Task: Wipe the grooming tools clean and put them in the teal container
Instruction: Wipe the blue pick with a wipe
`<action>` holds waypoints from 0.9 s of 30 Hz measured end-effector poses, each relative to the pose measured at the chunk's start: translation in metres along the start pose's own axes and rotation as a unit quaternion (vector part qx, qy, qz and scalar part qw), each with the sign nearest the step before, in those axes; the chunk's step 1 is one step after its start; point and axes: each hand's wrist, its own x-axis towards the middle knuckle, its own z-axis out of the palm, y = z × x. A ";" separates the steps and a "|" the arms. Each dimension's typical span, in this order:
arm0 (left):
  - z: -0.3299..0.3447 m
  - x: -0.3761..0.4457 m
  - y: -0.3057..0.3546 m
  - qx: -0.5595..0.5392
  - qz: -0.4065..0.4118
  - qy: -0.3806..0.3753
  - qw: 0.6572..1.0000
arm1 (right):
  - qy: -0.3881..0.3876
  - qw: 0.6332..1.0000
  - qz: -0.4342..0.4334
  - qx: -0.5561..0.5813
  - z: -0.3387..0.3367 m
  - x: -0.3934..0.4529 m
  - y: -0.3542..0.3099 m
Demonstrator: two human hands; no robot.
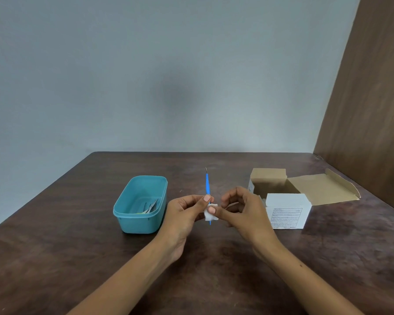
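The person holds a thin blue tool [207, 186] upright above the brown surface [77, 258], between the teal container [139, 220] and an open cardboard box [282, 201]. The left hand [182, 214] pinches the tool near its middle with thumb and forefinger, and the right hand [243, 210] presses a small white wipe [210, 214] around the lower part with curled fingers [212, 209].

I think the main risk is the fine metal hook at the top: if the wipe is pulled up over it, the fibres may catch, or a finger may be pricked. The tool is slim and perhaps wet, so a weak pinch could let it slip and fall on the surface. The container already holds some metal tools [149, 208], so dropping this one in carelessly could tangle them.
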 end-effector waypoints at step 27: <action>-0.004 0.000 0.006 -0.031 -0.031 -0.027 0.999 | -0.152 0.952 0.205 0.170 -0.008 0.001 -0.006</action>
